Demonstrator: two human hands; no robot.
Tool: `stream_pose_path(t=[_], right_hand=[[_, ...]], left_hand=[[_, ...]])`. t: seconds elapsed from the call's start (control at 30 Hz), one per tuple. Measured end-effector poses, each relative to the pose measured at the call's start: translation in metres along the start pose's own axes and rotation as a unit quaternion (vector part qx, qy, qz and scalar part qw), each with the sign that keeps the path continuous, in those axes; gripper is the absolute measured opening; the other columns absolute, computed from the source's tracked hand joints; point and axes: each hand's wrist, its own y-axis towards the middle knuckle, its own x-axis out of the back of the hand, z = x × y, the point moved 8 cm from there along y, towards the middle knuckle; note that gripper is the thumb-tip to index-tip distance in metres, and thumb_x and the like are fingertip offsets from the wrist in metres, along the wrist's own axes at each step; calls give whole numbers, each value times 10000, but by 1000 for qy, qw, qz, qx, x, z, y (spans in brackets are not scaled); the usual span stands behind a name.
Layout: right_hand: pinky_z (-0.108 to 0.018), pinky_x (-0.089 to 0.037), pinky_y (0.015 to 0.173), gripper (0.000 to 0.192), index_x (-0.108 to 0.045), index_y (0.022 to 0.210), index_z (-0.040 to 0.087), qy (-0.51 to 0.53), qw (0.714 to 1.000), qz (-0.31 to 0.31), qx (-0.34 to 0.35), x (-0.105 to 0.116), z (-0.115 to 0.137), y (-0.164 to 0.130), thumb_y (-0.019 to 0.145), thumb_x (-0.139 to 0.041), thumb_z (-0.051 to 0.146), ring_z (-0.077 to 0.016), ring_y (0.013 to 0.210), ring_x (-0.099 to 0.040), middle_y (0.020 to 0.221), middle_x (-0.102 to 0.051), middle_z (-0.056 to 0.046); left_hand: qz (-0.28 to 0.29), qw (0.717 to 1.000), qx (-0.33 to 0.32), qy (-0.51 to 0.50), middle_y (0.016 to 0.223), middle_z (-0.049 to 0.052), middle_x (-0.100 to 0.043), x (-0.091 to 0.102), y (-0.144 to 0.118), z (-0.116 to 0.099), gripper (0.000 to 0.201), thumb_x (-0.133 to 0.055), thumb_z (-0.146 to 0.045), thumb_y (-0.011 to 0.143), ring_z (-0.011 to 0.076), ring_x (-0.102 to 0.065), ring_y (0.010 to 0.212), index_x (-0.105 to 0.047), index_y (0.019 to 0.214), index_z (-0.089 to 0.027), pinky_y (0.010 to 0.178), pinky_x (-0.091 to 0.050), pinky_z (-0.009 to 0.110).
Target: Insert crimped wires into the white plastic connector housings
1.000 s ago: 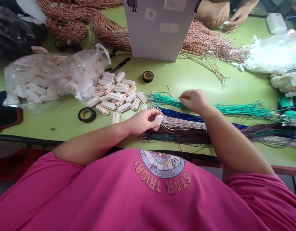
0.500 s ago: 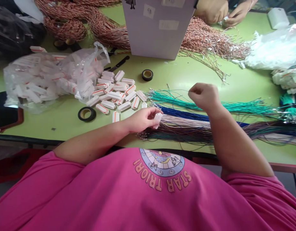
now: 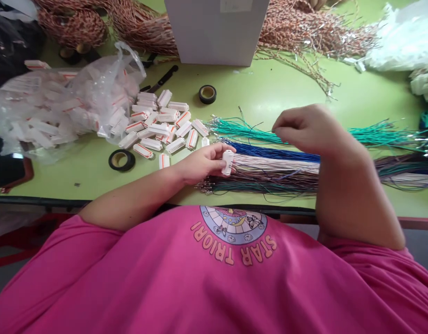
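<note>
My left hand (image 3: 203, 163) grips a white connector housing (image 3: 228, 163) between thumb and fingers, held upright above the left ends of the wire bundles. Dark wire runs from near it to the right. My right hand (image 3: 300, 125) is curled with fingers pinched together over the green wires (image 3: 241, 130); what it may hold is too small to make out. Beneath the hands lie blue wires (image 3: 279, 150), white wires (image 3: 279, 163) and brown wires (image 3: 269, 178), with metal terminals at their left ends. More white connector housings (image 3: 161, 130), some orange-striped, lie loose left of my hand.
A clear plastic bag (image 3: 60, 106) of housings is at left, beside a phone (image 3: 8, 162). Tape rolls (image 3: 121, 160) and a knife (image 3: 165, 79) lie nearby. A grey box (image 3: 217, 35) stands at the back before twisted wires (image 3: 304, 30). A white bag (image 3: 405, 39) sits far right.
The view has tilted down, so the co-worker's hands are mostly out of sight. My right forearm has swung upright, its wrist moving right. My left hand has turned the connector housing more upright.
</note>
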Motion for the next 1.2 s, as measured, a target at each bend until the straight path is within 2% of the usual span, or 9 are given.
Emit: stream_pose_path(t=[0.1,0.23,0.3,0.37,0.47,0.57,0.63,1.03,1.2], right_hand=[[-290,-362,561,121,-670,781,194,105,993,54,19,-6,7,-13,754,-568,252,-130,561,-491,611,-602,2],[-293,-353,612,246,-712,969,182,-20,983,127,132,-46,50,-25,808,-538,249,-144,623,-526,781,-698,-43],[-295,-338,630,273,-714,1000,177,-76,976,118,167,-65,68,-26,869,-496,277,-162,668,-552,843,-718,-73],[-291,-336,644,297,-715,956,168,-79,975,96,184,-76,77,-24,913,-453,302,-173,708,-571,864,-722,-93],[-271,-355,661,293,-711,865,165,-2,981,43,188,-76,73,-22,905,-445,282,-158,711,-570,816,-711,-76],[-254,-362,646,256,-719,827,176,78,986,0,145,-68,53,-22,860,-478,255,-135,657,-551,733,-690,-31],[-256,-357,632,257,-737,835,187,87,990,-4,115,-68,43,-23,850,-493,264,-136,633,-552,708,-687,-21],[-311,-254,589,343,-714,767,197,-88,991,-11,103,-76,47,-30,913,-418,289,-168,596,-534,690,-702,-75],[-309,-259,597,331,-715,849,175,-90,991,31,95,-90,52,-28,929,-418,297,-177,615,-551,746,-722,-91]], left_hand=[[-3,1000,11,-26,933,43,-709,0,2,3,391,-682,-116,816,146,-716,822,-548,1179,-172,751,-576,290],[8,999,10,-42,932,44,-714,-2,3,5,409,-732,-148,792,154,-714,837,-553,1160,-169,765,-574,296],[11,999,-1,-37,917,32,-708,-2,3,4,427,-783,-182,761,136,-698,809,-570,1130,-160,768,-568,285],[12,999,-10,-33,907,19,-697,-2,2,2,455,-823,-213,729,117,-679,773,-580,1110,-153,761,-564,275],[9,999,-10,-38,926,14,-685,-2,2,1,470,-829,-223,724,122,-679,781,-577,1116,-158,748,-569,279],[1,999,-2,-42,941,17,-685,-3,1,1,423,-779,-178,761,136,-690,809,-568,1127,-171,750,-575,294],[-8,999,3,-45,946,18,-688,-2,0,1,385,-736,-140,786,133,-691,812,-566,1129,-178,757,-577,299],[-27,1000,-6,-16,965,19,-684,2,-1,0,438,-708,-130,807,103,-670,733,-551,1212,-183,752,-591,309],[-26,997,-35,67,798,5,-677,0,-2,-4,463,-761,-198,773,111,-653,694,-586,1197,-135,695,-556,269]])
